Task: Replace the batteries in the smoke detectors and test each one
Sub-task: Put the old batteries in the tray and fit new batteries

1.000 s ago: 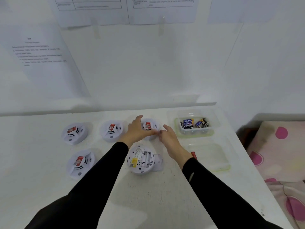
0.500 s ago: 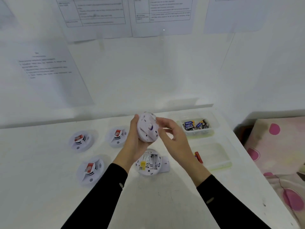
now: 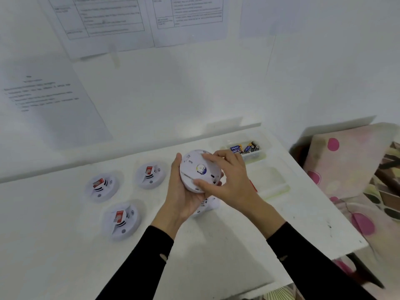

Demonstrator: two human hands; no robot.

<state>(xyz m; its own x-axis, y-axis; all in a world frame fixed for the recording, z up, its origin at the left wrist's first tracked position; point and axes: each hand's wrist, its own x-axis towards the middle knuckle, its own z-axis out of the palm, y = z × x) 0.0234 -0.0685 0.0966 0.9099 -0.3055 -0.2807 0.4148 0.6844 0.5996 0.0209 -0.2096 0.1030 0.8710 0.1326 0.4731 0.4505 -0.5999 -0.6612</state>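
Held smoke detector (image 3: pixel 194 169) is raised above the table (image 3: pixel 216 245), centre, back side toward the camera. Left hand (image 3: pixel 181 198) cradles it, fingers curled round its left rim. Right hand (image 3: pixel 233 180) pinches its right side, fingertips on the back, thumb at the near edge. Face up at left: far-left detector (image 3: pixel 101 187), far-middle detector (image 3: pixel 150 174), near detector (image 3: pixel 121 220). Battery container (image 3: pixel 249 149) sits far right.
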